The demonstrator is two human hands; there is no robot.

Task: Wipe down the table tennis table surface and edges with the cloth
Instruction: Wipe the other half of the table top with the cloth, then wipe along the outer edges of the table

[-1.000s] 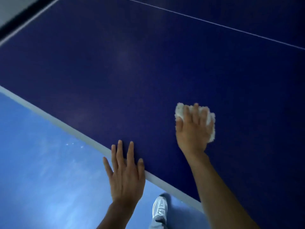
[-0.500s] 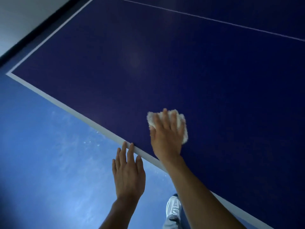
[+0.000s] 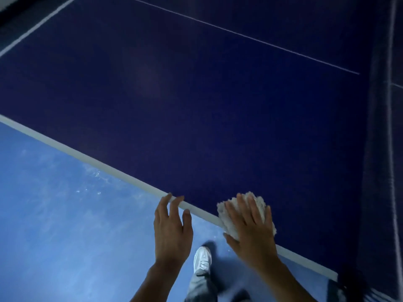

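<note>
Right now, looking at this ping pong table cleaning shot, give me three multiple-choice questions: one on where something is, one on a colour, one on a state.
1. Where is the white cloth?
A. At the near white edge of the table tennis table
B. On the floor
C. Draped over the net

2. What colour is the shoe on the floor?
A. Red
B. White
C. Black

3. What is the left hand doing?
A. Gripping the cloth
B. Resting empty, fingertips on the table edge
C. Clenched in a fist

Answers:
1 A, the right hand presses the cloth down where the dark playing surface meets the edge stripe.
2 B, the shoe between the forearms is white.
3 B, its fingers are spread and hold nothing, with their tips on the edge.
</note>
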